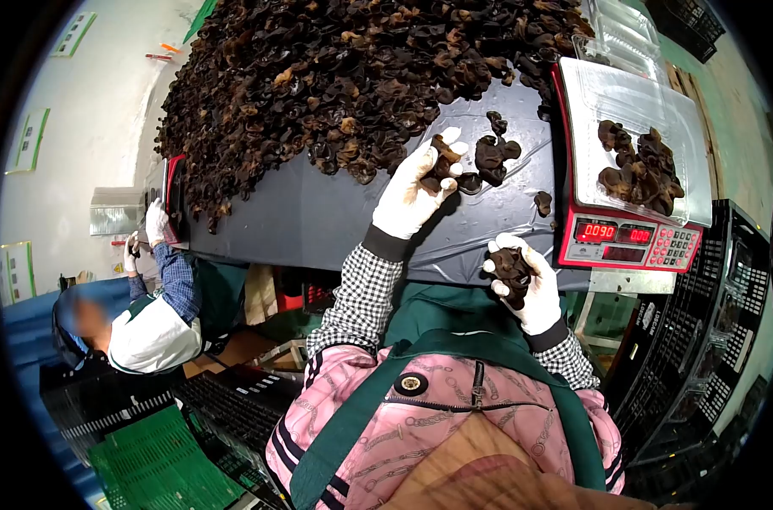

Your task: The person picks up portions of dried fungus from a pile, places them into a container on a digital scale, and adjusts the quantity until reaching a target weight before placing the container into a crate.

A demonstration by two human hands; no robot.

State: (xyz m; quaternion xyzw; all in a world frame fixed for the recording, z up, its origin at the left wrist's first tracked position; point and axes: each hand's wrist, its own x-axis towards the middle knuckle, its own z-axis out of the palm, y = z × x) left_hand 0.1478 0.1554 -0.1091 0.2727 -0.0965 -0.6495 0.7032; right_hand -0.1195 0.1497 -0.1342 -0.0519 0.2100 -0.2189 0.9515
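My left hand [407,194], in a white glove, is closed around a brown wood ear mushroom [444,161] above the dark table cover [318,223]. Beside its fingertips lie a few loose wood ears [493,160]. At the table's front edge my right hand [537,297], also gloved, holds a small clump of dark wood ears [511,274] in its curled fingers. To the right is a red scale [571,223], its display showing 0.090. A clear plastic tray [622,100] rests on the scale, with several wood ears [645,170] inside.
A large heap of wood ears [344,85] covers the back of the table. Stacked clear trays [624,34] stand behind the scale. Black crates [701,340] are at the right, a green crate [152,459] at lower left. A co-worker [161,327] works at the table's left end.
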